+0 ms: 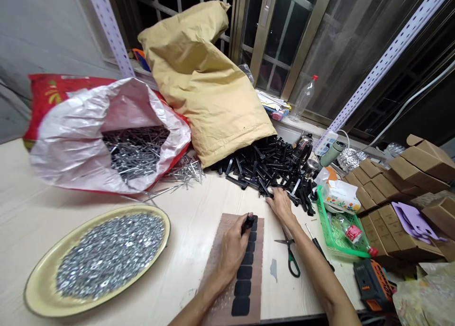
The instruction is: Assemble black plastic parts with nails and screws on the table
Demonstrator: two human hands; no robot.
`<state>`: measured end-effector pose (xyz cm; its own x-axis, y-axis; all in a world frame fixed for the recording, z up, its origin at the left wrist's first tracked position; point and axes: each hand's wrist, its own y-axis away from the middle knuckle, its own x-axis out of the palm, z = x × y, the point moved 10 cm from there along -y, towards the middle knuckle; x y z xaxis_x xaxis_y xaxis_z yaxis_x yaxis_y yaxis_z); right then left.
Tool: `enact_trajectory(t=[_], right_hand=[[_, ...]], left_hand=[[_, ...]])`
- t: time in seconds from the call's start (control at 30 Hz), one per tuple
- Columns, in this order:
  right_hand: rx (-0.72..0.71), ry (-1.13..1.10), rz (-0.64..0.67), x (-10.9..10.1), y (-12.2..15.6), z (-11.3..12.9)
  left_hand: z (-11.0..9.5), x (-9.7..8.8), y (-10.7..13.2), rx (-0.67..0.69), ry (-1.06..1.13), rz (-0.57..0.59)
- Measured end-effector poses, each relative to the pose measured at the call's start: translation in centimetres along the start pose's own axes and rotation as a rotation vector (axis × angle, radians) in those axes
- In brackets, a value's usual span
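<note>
My left hand (pixel 232 250) is closed around a small black plastic part (pixel 248 223), holding it above the far end of a brown sheet (pixel 217 250). On the sheet runs a column of black rounded-square pads (pixel 242 288). My right hand (pixel 281 205) reaches to the near edge of a heap of black plastic parts (pixel 256 162). Its thumb and fingers close on the end of one part (pixel 263 188); the fingertips are partly hidden. Scissors with dark green handles (pixel 292 259) lie beside my right forearm.
An oval tray (pixel 39 288) of metal washers and an open red-and-white sack (pixel 71 131) of metal rods stand left. A tan sack (pixel 209 89) rises behind the heap. To the right are a green basket (pixel 330 243), cardboard boxes (pixel 391 226) and a power-tool battery (pixel 373 284).
</note>
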<state>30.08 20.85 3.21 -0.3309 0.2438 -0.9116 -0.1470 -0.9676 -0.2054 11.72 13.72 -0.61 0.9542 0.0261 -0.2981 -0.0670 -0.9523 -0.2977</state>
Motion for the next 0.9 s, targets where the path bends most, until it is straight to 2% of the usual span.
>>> enact_trajectory(t=[0.1, 0.17, 0.2, 0.27, 0.3, 0.33, 0.37, 0.4, 0.47, 0.53, 0.6, 0.7, 0.77, 0.83, 0.9], right_hand=[[-0.018, -0.006, -0.028, -0.7, 0.6, -0.3], [-0.062, -0.121, 0.024, -1.6, 2.4, 0.3], [-0.088, -0.216, 0.118, -1.5, 3.3, 0.9], [-0.119, -0.434, 0.402, -0.1, 5.1, 2.5], [-0.115, -0.519, 0.533, 0.8, 5.7, 3.3], [-0.100, -0.571, 0.597, 1.4, 5.6, 3.8], [-0.083, -0.576, 0.581, 1.8, 4.9, 3.9], [-0.068, -0.526, 0.497, 2.0, 3.5, 3.7], [-0.039, -0.296, 0.247, 1.8, 0.5, 3.1], [-0.019, -0.050, 0.090, 1.9, -1.4, 2.8], [-0.003, 0.062, 0.065, 2.2, -1.8, 2.8], [-0.039, 0.015, 0.010, -0.1, 0.0, 3.3], [-0.092, -0.125, 0.058, -1.7, 1.8, 4.3], [-0.116, -0.328, 0.259, -1.6, 3.2, 5.7], [-0.086, -0.505, 0.486, -0.1, 3.8, 7.0]], left_hand=[[-0.9, -0.4, 0.3, 0.148, -0.044, -0.070], [-2.3, -0.1, 0.6, 0.276, -0.145, -0.071], [-2.8, 0.3, 0.7, 0.323, -0.205, -0.056], [-3.4, 0.8, 0.6, 0.360, -0.285, -0.016], [-3.4, 0.8, 0.5, 0.339, -0.289, -0.008], [-3.1, 0.6, 0.3, 0.295, -0.265, -0.013], [-2.7, 0.2, 0.0, 0.234, -0.219, -0.026], [-2.2, -0.3, -0.3, 0.163, -0.159, -0.045], [-1.0, -1.3, -0.6, 0.023, -0.037, -0.079], [-0.2, -1.8, -0.8, -0.073, 0.044, -0.090], [0.0, -2.2, -0.9, -0.113, 0.077, -0.097], [-0.7, -2.2, -0.9, -0.035, 0.072, -0.100], [-1.6, -1.7, -0.8, 0.073, 0.060, -0.069], [-2.0, -1.0, -0.7, 0.141, 0.047, -0.024], [-1.2, -0.7, -0.8, 0.103, 0.023, -0.020]])
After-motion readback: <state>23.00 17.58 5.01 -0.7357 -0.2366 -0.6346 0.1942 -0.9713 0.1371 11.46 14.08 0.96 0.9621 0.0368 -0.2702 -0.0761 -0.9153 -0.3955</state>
